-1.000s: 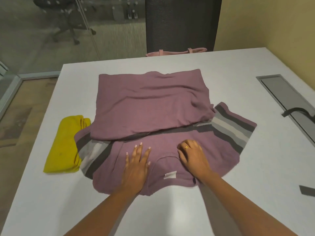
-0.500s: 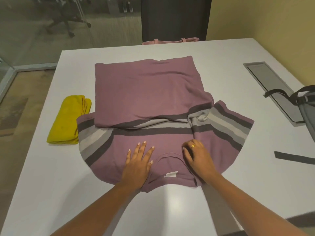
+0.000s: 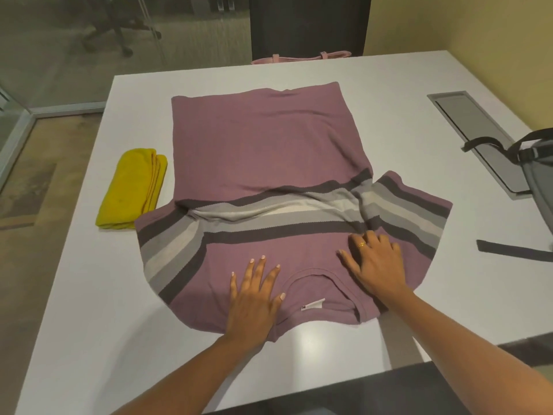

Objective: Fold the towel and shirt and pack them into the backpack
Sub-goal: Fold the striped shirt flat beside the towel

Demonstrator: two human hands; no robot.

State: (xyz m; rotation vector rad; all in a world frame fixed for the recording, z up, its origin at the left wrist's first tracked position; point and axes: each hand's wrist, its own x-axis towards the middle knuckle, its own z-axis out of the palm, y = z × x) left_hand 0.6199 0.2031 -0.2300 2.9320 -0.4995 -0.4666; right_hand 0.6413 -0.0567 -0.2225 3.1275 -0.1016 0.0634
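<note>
A folded yellow towel (image 3: 133, 189) lies just left of the shirt (image 3: 269, 163), its near end touching the shirt's striped left sleeve, with bare white desk (image 3: 74, 310) between it and the desk's left edge. The purple shirt is spread in the middle of the desk, collar toward the person, its lower half doubled back over the grey, white and dark chest stripes; the far folded edge stops well short of the desk's far edge. The left hand (image 3: 254, 298) rests flat on the shirt just left of the collar, fingers spread, holding nothing. The right hand (image 3: 377, 262) rests palm down just right of the collar, fingers slightly curled on the cloth at the lowest dark stripe, gripping nothing that can be seen. Right of the shirt's right sleeve is a stretch of open desk, then a loose dark strap (image 3: 513, 250) and, at the frame's right edge, part of a grey backpack (image 3: 538, 172) overlapping a recessed grey panel (image 3: 466, 115). The shirt's near hem sits close to the desk's near edge.
</note>
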